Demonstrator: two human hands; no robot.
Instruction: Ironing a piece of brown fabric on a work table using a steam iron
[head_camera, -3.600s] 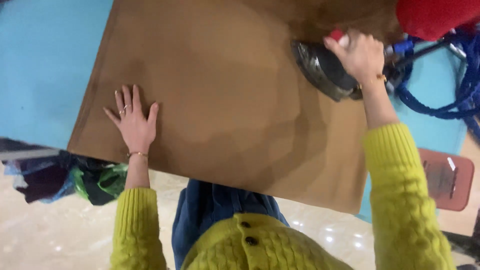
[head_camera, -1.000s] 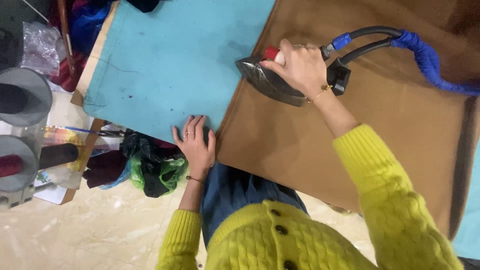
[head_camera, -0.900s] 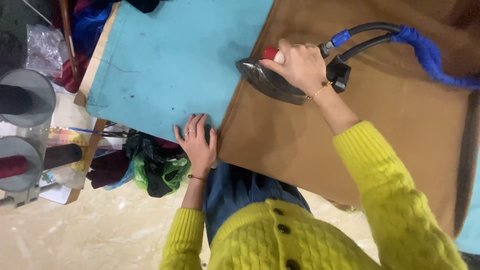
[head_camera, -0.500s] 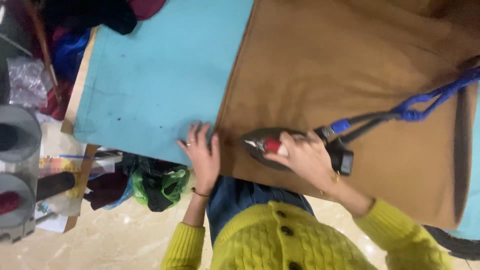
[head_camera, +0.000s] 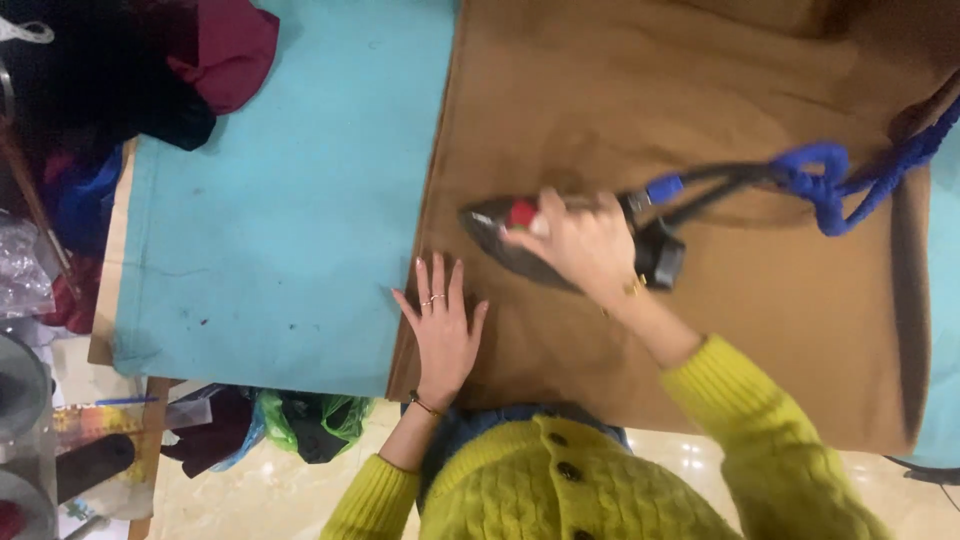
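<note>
A large brown cloth lies spread over a table with a light blue cover. My right hand grips the handle of a dark clothes iron, whose nose points left near the cloth's left edge. A blue-wrapped cord runs from the iron's back toward the right. My left hand lies flat, fingers spread, on the cloth's near left corner, just below and left of the iron. Both sleeves are yellow knit.
Dark red and black garments are heaped at the far left of the table. Below the table's near edge lie green and dark bundles. Grey round containers stand at the left on a pale glossy floor.
The iron slid from the cloth's far left part toward me, then slightly away again. My left hand stayed flat at the cloth's near left corner.
</note>
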